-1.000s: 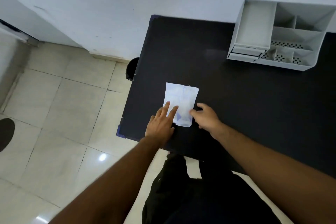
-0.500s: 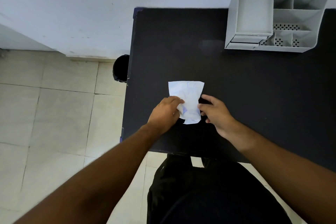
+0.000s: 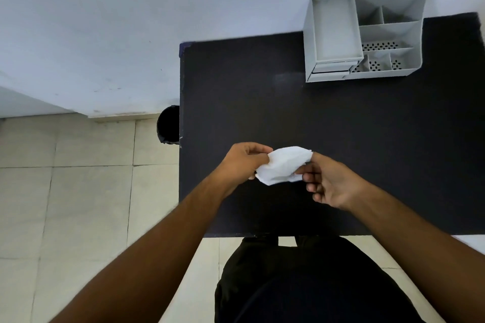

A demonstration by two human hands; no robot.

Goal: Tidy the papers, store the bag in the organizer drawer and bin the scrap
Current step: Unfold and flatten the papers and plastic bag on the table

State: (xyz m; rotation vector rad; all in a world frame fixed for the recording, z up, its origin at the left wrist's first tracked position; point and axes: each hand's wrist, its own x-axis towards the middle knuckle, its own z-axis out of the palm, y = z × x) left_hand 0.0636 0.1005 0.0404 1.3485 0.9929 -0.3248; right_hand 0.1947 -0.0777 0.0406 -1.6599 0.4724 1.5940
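Note:
A white crumpled sheet of paper [image 3: 283, 165] is held up off the black desk [image 3: 341, 139] between both hands. My left hand [image 3: 242, 162] pinches its left end with fingers curled. My right hand [image 3: 329, 183] grips its right end between thumb and fingers. The paper is bunched and folded over on itself. A grey desk organizer [image 3: 362, 34] stands at the desk's far right against the wall, with its low drawers [image 3: 330, 71] at the front left corner. A black bin [image 3: 168, 124] sits on the floor beside the desk's left edge.
A white wall runs behind the desk. Beige floor tiles [image 3: 78, 191] lie to the left. My dark trousers [image 3: 301, 283] show below the desk's near edge. The organizer's compartments hold nothing visible.
The paper lay flat on the desk under my fingers; now both hands have lifted it and bunched it up between them.

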